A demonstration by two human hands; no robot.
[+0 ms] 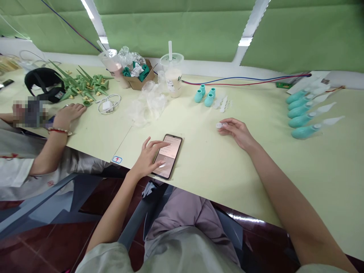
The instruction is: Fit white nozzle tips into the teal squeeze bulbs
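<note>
My left hand (pixel 149 156) lies over a smartphone (pixel 170 157) near the table's front edge, fingers spread and a fingertip at its lit screen. Further right, my right hand (pixel 237 132) pinches a small translucent white plastic piece (pixel 219 125) between thumb and fingers, just above the tabletop. Beyond it stand several turquoise bulb-shaped pieces (pixel 209 99) with open necks. Beside these lie small clear and white plastic parts (pixel 223 104). At the right, several turquoise bulbs fitted with pale pointed tips (pixel 305 131) lie in a row.
Two drink cups with straws, the nearer one (pixel 174 81) beside a crumpled plastic bag (pixel 149 104), stand at the back. A small cardboard box (pixel 140 82), a white charger (pixel 107 106) and green plastic pieces (pixel 85 85) are leftward. A co-worker's hand (pixel 69 113) rests on the table at left.
</note>
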